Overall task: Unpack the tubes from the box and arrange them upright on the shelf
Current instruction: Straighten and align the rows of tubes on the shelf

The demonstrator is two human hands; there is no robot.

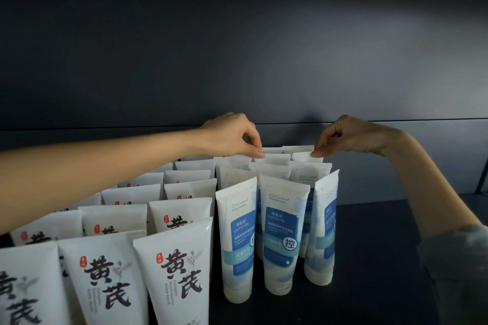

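**A:** Where do the tubes sit?

**B:** On the shelf (pixel 383 245), caps down, long axes vertical. The blue tubes (pixel 284 232) stand right of the black-lettered tubes (pixel 171 280).

**A:** And the hands?

**B:** Both are directly above the rear rows. The left hand (pixel 232 137) pinches the back tube (pixel 274 159) at its top edge, and the right hand (pixel 346 134) pinches the neighbour tube (pixel 303 157). Each is nearest its own, so the next move is likely vertical.

Only one cam here, head-worn and wide-angle. It looks forward and a bit down from behind the left hand (pixel 233 137) and right hand (pixel 347 134). The tubes (pixel 179 272) nearer than the hands are right up at the lens, and the back wall (pixel 237 34) is beyond them.
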